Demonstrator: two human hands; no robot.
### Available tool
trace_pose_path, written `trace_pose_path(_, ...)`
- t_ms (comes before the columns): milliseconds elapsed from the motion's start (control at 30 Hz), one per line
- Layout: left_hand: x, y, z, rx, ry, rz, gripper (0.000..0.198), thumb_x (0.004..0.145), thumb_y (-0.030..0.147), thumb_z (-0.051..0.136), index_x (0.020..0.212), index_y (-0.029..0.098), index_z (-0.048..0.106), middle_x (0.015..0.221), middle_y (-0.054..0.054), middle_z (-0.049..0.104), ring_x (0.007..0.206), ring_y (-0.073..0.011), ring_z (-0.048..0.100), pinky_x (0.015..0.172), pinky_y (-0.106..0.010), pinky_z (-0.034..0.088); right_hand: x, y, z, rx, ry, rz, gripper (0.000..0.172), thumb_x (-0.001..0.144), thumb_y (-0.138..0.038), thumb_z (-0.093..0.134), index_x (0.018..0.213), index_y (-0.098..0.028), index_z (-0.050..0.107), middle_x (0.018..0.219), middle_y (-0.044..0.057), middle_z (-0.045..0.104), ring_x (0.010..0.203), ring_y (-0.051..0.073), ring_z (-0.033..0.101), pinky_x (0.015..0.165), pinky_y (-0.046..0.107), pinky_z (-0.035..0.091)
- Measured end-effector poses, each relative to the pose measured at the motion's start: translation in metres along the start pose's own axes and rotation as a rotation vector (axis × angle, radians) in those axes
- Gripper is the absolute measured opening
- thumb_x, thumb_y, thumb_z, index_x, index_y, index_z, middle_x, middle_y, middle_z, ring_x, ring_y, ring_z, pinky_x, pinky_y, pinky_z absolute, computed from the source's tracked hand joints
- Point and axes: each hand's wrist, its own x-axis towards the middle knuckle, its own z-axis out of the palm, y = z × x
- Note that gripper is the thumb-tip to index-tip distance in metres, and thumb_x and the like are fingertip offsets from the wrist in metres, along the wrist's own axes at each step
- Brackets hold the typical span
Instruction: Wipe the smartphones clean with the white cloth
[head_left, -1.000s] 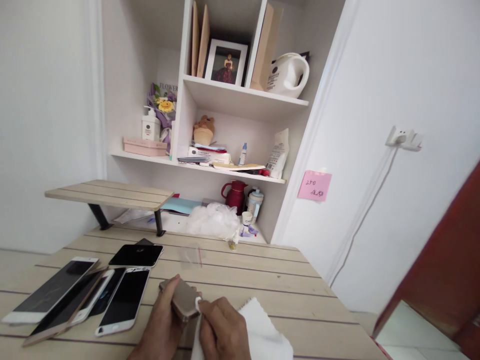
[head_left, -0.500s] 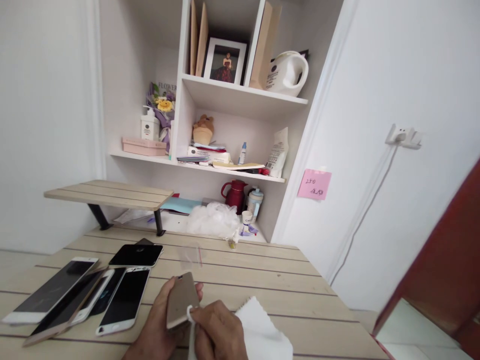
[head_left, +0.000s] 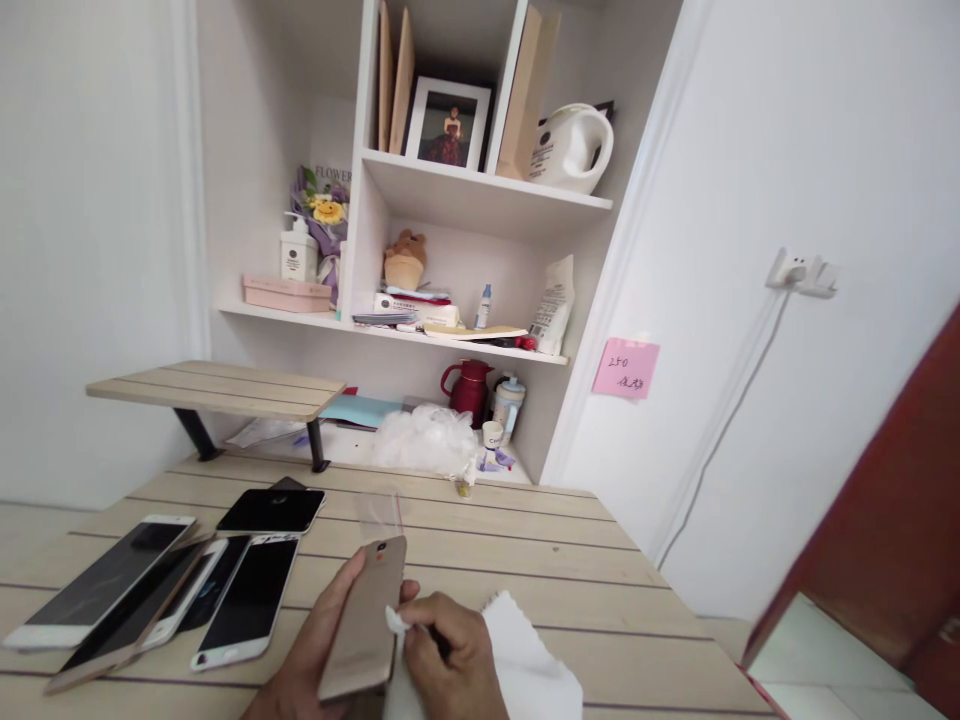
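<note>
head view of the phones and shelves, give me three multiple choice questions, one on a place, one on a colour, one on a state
1. Where is the red thermos jug?
A. On the top shelf
B. On the lowest shelf
C. On the table

2. What colour is the sticky note?
A. Yellow
B. Green
C. Pink

3. How does the gold phone lie in the left hand?
A. Back facing the viewer
B. Screen facing the viewer
C. It is not in the hand

Answers:
1. B, the jug stands on that shelf, below the middle one.
2. C, the note's paper is plainly pink.
3. A, the camera lens shows on the bare gold back, while the right hand holds a white cloth to the phone.
</note>
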Motion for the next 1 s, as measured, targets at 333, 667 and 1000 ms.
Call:
trace_pose_path(333, 0.010, 0.008, -0.008, 0.180, 0.014, -0.090, 0.049, 0.089, 0.053, 0.059, 0.091, 0.006, 0.071, 0.063, -0.011, 0.070, 0.055, -0.0209, 0.065, 0.053, -0.028, 0.050, -0.008, -0.009, 0.001, -0.397, -0.009, -0.443, 0.025, 0.087, -0.012, 0.053, 0.101, -0.025, 0.069, 0.067, 0.000, 0.061, 0.053, 0.013, 0.059, 0.050, 0.022, 0.045)
trace_pose_path(667, 0.002, 0.002, 0.005, -0.033, -0.143, -0.059, 0.035, 0.094, 0.035, 0.056, 0.068, 0.014, 0.065, 0.053, -0.002, 0.062, 0.048, -0.0135, 0.059, 0.048, -0.022, 0.048, 0.001, -0.011, -0.006, -0.369, -0.047, -0.222, 0.027, 0.092, -0.018, 0.047, 0.101, -0.025, 0.070, 0.072, 0.002, 0.058, 0.059, 0.015, 0.060, 0.054, 0.025, 0.044)
trace_pose_path(1000, 0.002, 0.004, 0.002, 0.044, -0.158, -0.097, 0.038, 0.087, 0.046, 0.064, 0.069, 0.013, 0.063, 0.059, -0.005, 0.066, 0.053, -0.0170, 0.062, 0.051, -0.026, 0.049, -0.002, 0.000, -0.005, -0.444, -0.057, -0.237, 0.028, 0.092, -0.018, 0.045, 0.109, -0.025, 0.065, 0.077, 0.002, 0.063, 0.065, 0.017, 0.065, 0.060, 0.027, 0.049)
